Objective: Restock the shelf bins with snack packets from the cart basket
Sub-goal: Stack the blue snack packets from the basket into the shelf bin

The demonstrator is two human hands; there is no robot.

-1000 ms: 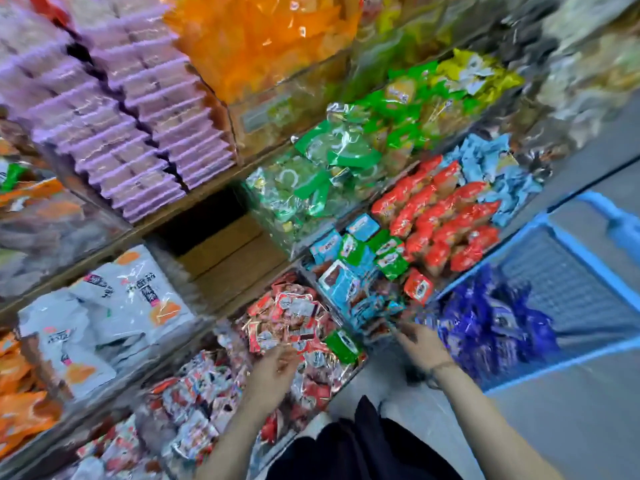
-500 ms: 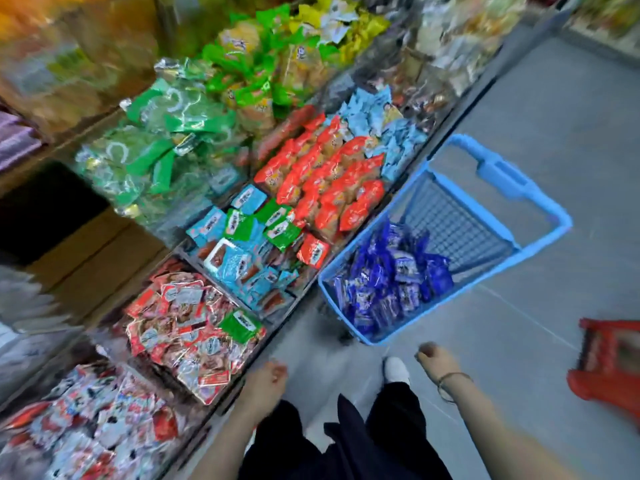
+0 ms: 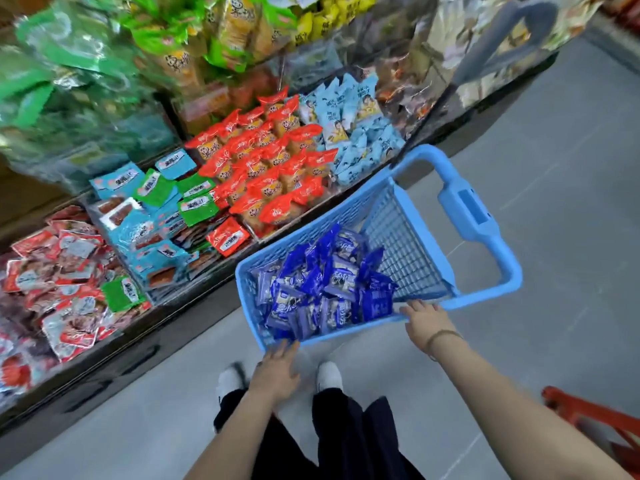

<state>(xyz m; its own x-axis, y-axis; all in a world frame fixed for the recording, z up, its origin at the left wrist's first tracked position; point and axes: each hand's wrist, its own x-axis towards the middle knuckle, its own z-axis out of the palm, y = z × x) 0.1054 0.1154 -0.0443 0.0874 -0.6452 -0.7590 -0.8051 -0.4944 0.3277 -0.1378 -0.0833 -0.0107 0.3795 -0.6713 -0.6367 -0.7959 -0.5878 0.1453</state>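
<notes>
My right hand (image 3: 424, 322) grips the basket (image 3: 322, 226) rim to steady it; my left hand (image 3: 277, 370), fingers straight, touches the near corner. Blue packets (image 3: 332, 282) not yet shelved.

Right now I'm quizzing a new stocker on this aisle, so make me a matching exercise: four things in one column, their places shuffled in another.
Things:
1 dark blue packets
2 red packets
3 right hand
4 red basket

Places:
a on the floor, far right
b at the blue basket's near rim
c beside the light blue packets
d inside the blue basket

Pairs: 1-d, 2-c, 3-b, 4-a
</notes>
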